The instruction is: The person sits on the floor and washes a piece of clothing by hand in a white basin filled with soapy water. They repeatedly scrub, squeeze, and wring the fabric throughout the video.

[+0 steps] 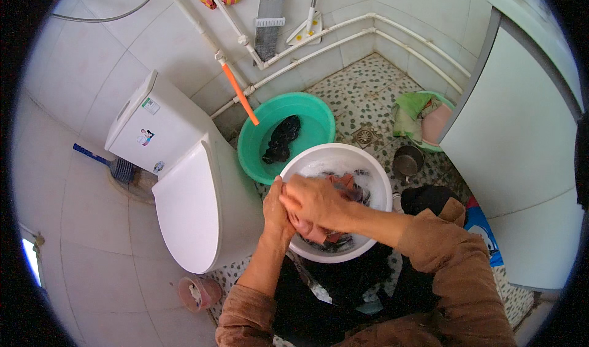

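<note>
A white plastic basin (385, 181) holds sudsy water and wet cloth. Both hands are together over its left rim. My left hand (277, 209) grips a reddish-brown wet cloth (313, 233), part of which hangs down into the basin. My right hand (317, 199) is closed over the same cloth, pressed against the left one; the fingers hide much of it. Dark fabric and more reddish-brown cloth lie in the suds. Just behind, a green plastic basin (325, 112) holds water and a dark wet garment (282, 140).
A white toilet (191, 209) stands at the left, a toilet brush (122, 170) beside it. An orange hose (240, 94) hangs over the green basin. A small dark pot (408, 160), a floor drain (365, 136), a light cabinet (520, 117) and a pink bin (199, 294) surround the basins.
</note>
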The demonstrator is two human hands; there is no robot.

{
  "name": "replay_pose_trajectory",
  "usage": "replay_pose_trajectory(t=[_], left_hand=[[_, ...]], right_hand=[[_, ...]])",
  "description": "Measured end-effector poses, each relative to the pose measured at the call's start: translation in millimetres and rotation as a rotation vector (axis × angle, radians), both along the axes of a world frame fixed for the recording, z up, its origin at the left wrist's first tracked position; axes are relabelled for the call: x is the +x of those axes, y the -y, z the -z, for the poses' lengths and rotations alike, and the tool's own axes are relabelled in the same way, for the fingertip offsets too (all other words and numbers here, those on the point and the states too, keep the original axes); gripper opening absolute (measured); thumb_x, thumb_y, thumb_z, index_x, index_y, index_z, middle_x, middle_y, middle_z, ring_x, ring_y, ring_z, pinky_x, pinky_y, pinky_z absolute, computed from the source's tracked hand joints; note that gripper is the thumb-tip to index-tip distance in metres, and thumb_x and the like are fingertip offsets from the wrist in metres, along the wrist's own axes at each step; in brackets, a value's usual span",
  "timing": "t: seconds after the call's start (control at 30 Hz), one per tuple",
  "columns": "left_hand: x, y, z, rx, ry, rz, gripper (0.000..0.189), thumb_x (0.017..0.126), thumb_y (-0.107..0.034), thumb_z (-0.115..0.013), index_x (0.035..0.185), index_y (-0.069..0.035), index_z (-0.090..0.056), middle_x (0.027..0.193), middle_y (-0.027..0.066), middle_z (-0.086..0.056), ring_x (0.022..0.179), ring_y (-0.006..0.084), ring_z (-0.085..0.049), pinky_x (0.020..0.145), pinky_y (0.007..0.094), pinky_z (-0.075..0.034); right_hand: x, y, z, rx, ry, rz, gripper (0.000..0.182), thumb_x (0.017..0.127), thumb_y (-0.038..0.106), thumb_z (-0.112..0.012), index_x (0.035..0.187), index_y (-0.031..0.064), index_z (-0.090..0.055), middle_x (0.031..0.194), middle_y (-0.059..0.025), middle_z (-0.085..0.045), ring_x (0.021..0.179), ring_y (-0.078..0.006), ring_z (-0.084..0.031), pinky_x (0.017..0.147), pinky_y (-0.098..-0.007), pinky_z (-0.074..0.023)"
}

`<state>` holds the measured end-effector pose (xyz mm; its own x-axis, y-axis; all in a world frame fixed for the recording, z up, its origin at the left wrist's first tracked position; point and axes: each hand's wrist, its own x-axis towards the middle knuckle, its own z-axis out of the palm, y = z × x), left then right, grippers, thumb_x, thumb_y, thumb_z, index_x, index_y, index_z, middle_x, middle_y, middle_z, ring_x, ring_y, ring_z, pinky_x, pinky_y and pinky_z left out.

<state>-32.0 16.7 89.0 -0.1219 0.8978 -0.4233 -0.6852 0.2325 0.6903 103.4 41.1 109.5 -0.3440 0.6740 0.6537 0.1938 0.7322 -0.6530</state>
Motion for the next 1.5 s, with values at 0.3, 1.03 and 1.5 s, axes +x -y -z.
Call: replay_pose_trajectory(t=[0.3,1.03,1.5], left_hand=[[35,-1,-17,0.003,-0.122,0.034,0.033,0.103,-0.030,-0.047,0.120,-0.004,-0.056,0.113,0.0088,-0.064,0.102,0.0228,-0.063,0.091,0.0360,-0.051],[7,5,21,0.056,-0.333,0.180,0.057,0.093,-0.048,-0.061,0.136,-0.013,-0.047,0.127,0.0102,-0.059,0.110,0.0321,-0.061,0.092,0.0575,-0.050],[-37,-2,77,0.570,-0.427,0.297,0.045,0.100,-0.039,-0.049,0.136,-0.012,-0.047,0.138,0.0120,-0.052,0.130,0.0301,-0.047,0.107,0.0415,-0.042]], right_hand=[[14,-45,13,-0.055,0.138,0.220,0.022,0.086,0.022,-0.065,0.081,0.0037,-0.053,0.077,-0.0180,-0.060,0.069,-0.0401,-0.062,0.058,-0.0502,-0.0490],[35,-59,-7,-0.623,0.121,0.238,0.027,0.085,0.021,-0.073,0.088,-0.0021,-0.059,0.085,-0.0184,-0.063,0.079,-0.0308,-0.061,0.073,-0.0407,-0.0477],[-3,24,-13,0.087,-0.148,-0.238,0.029,0.085,0.028,-0.071,0.084,0.0037,-0.055,0.070,-0.0171,-0.060,0.064,-0.0367,-0.062,0.062,-0.0429,-0.0505]])
